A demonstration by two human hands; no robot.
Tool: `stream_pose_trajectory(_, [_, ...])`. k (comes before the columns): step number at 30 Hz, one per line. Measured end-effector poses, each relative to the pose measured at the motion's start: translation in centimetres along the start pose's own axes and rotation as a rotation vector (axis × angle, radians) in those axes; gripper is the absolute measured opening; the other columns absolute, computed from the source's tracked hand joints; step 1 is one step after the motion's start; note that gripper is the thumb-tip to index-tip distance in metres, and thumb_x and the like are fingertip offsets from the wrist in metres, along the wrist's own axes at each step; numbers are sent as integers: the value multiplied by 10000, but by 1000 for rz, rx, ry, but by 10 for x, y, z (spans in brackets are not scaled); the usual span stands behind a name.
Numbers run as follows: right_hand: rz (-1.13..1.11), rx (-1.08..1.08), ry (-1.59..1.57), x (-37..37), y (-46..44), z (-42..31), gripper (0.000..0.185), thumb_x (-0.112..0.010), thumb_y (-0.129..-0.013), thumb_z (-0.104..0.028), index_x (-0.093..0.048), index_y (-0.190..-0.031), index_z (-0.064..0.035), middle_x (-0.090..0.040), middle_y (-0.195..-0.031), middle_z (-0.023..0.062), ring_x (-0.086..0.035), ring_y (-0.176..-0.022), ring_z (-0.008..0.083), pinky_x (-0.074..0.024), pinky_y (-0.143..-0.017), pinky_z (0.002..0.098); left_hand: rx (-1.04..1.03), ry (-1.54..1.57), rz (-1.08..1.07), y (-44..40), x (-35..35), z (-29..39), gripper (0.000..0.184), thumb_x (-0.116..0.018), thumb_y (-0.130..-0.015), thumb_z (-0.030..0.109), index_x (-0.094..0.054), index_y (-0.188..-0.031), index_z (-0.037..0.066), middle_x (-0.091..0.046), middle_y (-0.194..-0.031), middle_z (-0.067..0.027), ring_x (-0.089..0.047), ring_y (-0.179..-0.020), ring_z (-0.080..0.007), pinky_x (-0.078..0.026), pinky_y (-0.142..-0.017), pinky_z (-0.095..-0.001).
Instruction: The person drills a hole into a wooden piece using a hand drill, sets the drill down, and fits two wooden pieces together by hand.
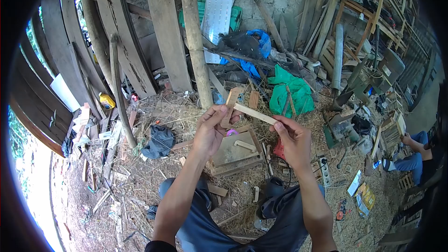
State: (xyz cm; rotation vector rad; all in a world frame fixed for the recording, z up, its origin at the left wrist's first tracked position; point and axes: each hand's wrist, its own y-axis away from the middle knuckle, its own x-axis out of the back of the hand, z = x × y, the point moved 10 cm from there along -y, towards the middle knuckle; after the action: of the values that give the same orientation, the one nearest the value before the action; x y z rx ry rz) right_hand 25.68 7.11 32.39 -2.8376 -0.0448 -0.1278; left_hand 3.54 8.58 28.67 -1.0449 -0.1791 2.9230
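Note:
My left hand (211, 130) is closed around a short, flat brown piece of wood (232, 97), which sticks up past the fingers. A pale, narrow wooden strip (254, 113) runs from that piece to my right hand (295, 144), where thumb and fingers pinch its far end. The two pieces meet at an angle near my left fingers; whether they are joined or only touching, I cannot tell. Below the hands lies a low wooden box or block (228, 156) with a small pale wooden piece (245, 146) on top. A purple round object (232, 132) shows behind my left fingers.
A red tool (278, 150) and a power strip (325, 171) lie right of the box. Green plastic (291, 91) and a wooden pole (195, 42) stand beyond. Another person's leg (410, 163) is at far right. Shavings and scraps cover the ground.

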Motion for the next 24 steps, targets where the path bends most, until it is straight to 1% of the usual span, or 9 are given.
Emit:
stream_pose_trajectory(2, [-4,21,22,-1,0,-3,231,-636,-946,-113,-679,-1140,4,-704,-850,28,-549,-720,27,-427,-637,208,-33,81,-53,-1,-5,4,135,-570,-971,134,-609,-1003,9,-683,-1031,-142,-674,-954,-216,-525,-915,-344])
stream_pose_trajectory(5, [-11,61,41,-2,2,-5,227,-636,-945,-109,-681,-1139,1,-706,-853,28,-547,-710,27,-426,-627,208,-20,126,-65,-1,-2,4,119,-546,-969,98,-604,-1005,0,-681,-1022,-142,-673,-959,-221,-525,-916,-337])
stream_pose_trajectory(8, [-8,83,51,-2,2,-9,222,-639,-941,-99,-683,-1135,-2,-708,-847,31,-548,-702,29,-428,-619,209,-24,103,-69,-1,-3,6,107,-532,-963,68,-602,-1009,2,-677,-1028,-140,-672,-961,-220,-523,-921,-327])
stream_pose_trajectory(11, [4,114,64,-2,2,-11,217,-642,-934,-82,-686,-1132,-5,-710,-841,39,-549,-698,36,-435,-623,210,-58,26,-40,-1,1,7,137,-526,-969,117,-564,-1032,2,-675,-1054,-156,-661,-952,-228,-508,-939,-351])
stream_pose_trajectory(18, [0,153,123,-1,2,-9,214,-639,-924,-59,-689,-1128,-19,-715,-843,52,-557,-688,47,-442,-628,215,-118,-22,-70,-1,-3,11,156,-565,-968,113,-594,-1065,-6,-673,-1101,-150,-664,-969,-203,-512,-952,-342])
stream_pose_trajectory(20, [-7,121,147,-1,2,-10,214,-631,-930,-60,-684,-1132,-17,-712,-843,51,-553,-690,45,-437,-623,215,-149,-113,-39,1,-5,15,152,-613,-939,65,-607,-1070,-13,-672,-1115,-151,-661,-980,-180,-520,-933,-314])
stream_pose_trajectory(21, [-14,89,169,-1,1,-8,214,-622,-936,-62,-679,-1136,-14,-709,-843,50,-549,-691,43,-433,-617,214,-149,-113,-40,0,-5,15,152,-613,-939,65,-607,-1070,-13,-672,-1115,-151,-661,-980,-180,-520,-933,-314])
stream_pose_trajectory(23, [-40,45,127,-2,-2,-2,215,-611,-944,-65,-675,-1143,-13,-708,-851,45,-544,-692,40,-428,-612,213,-351,-401,-38,5,-10,34,258,-676,-882,-11,-587,-1124,-32,-685,-1094,-141,-655,-1011,-163,-525,-898,-282])
stream_pose_trajectory(24, [-63,-1,85,-3,-2,3,216,-601,-952,-68,-670,-1149,-11,-707,-859,40,-540,-694,37,-423,-607,212,-349,-399,-39,6,-12,34,258,-676,-882,-11,-587,-1124,-32,-685,-1094,-141,-655,-1011,-163,-525,-898,-282])
